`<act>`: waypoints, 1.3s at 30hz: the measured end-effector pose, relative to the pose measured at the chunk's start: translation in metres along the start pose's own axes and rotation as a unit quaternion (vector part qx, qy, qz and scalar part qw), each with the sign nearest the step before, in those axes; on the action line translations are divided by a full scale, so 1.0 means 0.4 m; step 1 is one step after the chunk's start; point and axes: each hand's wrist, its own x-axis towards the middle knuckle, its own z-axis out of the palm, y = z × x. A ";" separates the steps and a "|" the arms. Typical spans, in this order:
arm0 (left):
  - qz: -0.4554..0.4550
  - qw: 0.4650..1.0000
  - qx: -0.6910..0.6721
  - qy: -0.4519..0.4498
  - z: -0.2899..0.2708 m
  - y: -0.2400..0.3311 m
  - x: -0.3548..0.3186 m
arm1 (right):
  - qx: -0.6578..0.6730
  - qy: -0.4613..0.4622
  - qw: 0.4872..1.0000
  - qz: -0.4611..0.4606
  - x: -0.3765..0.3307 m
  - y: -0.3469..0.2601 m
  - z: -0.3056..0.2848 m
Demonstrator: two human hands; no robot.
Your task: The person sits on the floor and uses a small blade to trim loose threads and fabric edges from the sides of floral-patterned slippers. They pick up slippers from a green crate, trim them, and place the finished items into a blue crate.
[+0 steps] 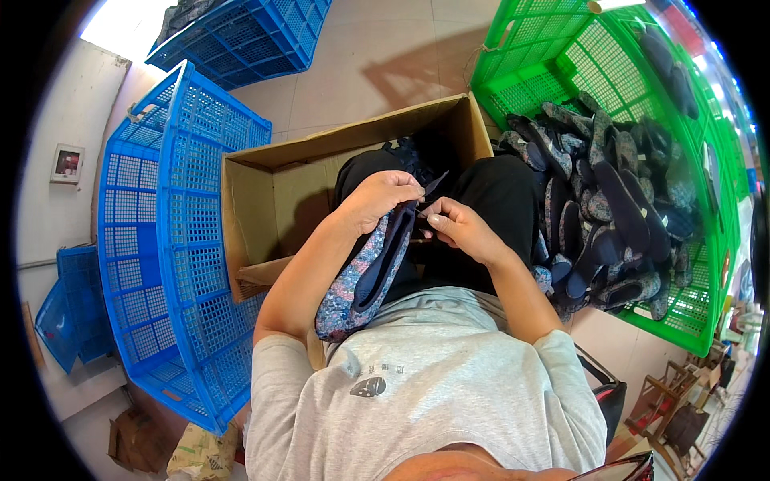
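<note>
A cloth shoe (353, 289) in a blue, pink and white flower pattern with a dark navy lining lies slantwise over my lap, against my left forearm. My left hand (381, 199) is closed, pinching at the shoe's far end. A dark pointed piece (435, 183) sticks out beyond those fingertips; its kind I cannot make out. Just to the right, my right hand (464, 229) is closed too, thumb and forefinger pressed together close to the same end of the shoe. Whatever is in that pinch is too small to name.
An open cardboard box (309, 188) stands around my knees. On the right, a green plastic crate (686, 321) holds many similar dark patterned shoes (618, 208). Blue plastic crates stand at the left (196, 240) and far left (249, 44). Wooden racks (666, 393) are at the lower right.
</note>
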 end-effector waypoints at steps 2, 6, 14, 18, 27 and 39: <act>-0.014 1.000 -0.021 -0.001 0.006 0.008 -0.004 | -0.011 -0.001 1.000 0.003 0.007 -0.012 0.001; -0.008 1.000 -0.017 0.001 0.007 0.003 0.004 | -0.005 -0.006 1.000 0.019 0.016 -0.027 0.001; -0.028 0.999 -0.028 0.016 0.018 0.011 0.007 | -0.026 -0.005 1.000 0.002 0.035 -0.012 -0.009; -0.037 0.999 -0.031 0.022 0.022 0.015 0.005 | -0.031 0.000 0.999 0.009 0.038 -0.012 -0.010; -0.033 0.999 -0.003 0.032 0.025 0.013 0.012 | -0.014 0.011 1.000 -0.010 0.046 0.016 -0.014; -0.034 0.998 0.014 0.041 0.025 0.010 0.015 | -0.004 0.032 0.999 0.007 0.045 0.006 -0.003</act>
